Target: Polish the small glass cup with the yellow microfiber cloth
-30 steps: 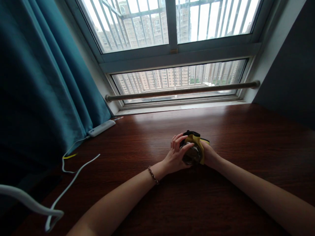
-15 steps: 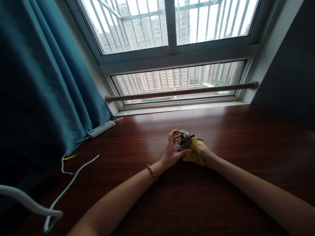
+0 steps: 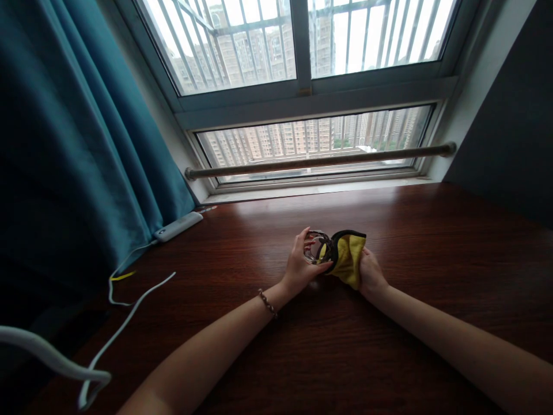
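My left hand (image 3: 301,266) curves its fingers and thumb around a clear glass cup (image 3: 318,249), with a bracelet on that wrist. Fingers show through the transparent cup, whose round end faces me. To its right, my right hand (image 3: 372,273) grips the edge of a yellow cloth (image 3: 349,259) with a black border. The cloth spreads between both hands, and its left part lies against or behind the cup. Whether some of the cloth is inside the cup I cannot tell.
Under my hands is a dark red-brown wooden surface (image 3: 415,242). A white power strip (image 3: 178,226) and white cables (image 3: 129,314) lie on the left by a blue curtain (image 3: 108,144). Beyond, a horizontal rail (image 3: 319,163) crosses in front of the window.
My right hand has moved a little right and drawn the cloth away from the cup, so more cloth and its black border show. My left hand keeps hold of the cup.
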### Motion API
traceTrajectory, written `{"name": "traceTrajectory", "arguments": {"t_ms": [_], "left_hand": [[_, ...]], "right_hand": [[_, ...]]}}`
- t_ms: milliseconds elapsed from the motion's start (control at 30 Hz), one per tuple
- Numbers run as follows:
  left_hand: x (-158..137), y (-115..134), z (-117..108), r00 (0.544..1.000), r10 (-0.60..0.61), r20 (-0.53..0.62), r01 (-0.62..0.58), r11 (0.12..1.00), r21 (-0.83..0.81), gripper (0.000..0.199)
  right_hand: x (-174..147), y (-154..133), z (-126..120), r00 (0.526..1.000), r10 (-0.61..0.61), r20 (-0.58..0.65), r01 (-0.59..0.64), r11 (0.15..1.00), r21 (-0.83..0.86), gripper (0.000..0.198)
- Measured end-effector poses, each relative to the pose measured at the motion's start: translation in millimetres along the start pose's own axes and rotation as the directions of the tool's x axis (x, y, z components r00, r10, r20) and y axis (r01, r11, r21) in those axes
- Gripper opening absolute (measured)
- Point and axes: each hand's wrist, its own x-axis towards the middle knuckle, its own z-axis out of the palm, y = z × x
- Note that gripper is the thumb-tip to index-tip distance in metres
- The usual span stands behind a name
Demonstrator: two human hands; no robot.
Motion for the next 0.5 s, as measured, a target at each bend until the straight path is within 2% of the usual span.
{"name": "traceTrajectory", "arguments": {"t_ms": [100, 300, 400, 500], "left_hand": [[-3.9, 4.6, 0.5, 0.995, 0.094, 0.041, -0.097, 0.992, 0.078, 0.096], [-5.5, 9.1, 0.6, 0.952, 0.307, 0.005, -0.302, 0.931, 0.205, 0.081], [-6.6, 13.4, -2.6, 0.927, 0.375, -0.006, -0.365, 0.908, 0.206, 0.087], [-11.2, 18.8, -6.9, 0.881, 0.471, 0.049, -0.471, 0.861, 0.192, 0.097]], "right_hand": [[-5.4, -0.2, 2.7, 1.000, -0.009, -0.002, 0.009, 0.999, -0.043, 0.030], [-7.0, 0.3, 2.6, 0.998, -0.054, 0.026, 0.057, 0.991, -0.125, 0.030], [-3.8, 2.0, 0.9, 0.999, -0.041, 0.033, 0.045, 0.991, -0.128, 0.030], [0.3, 2.5, -1.5, 1.000, -0.023, 0.000, 0.023, 0.995, -0.097, 0.027]]}}
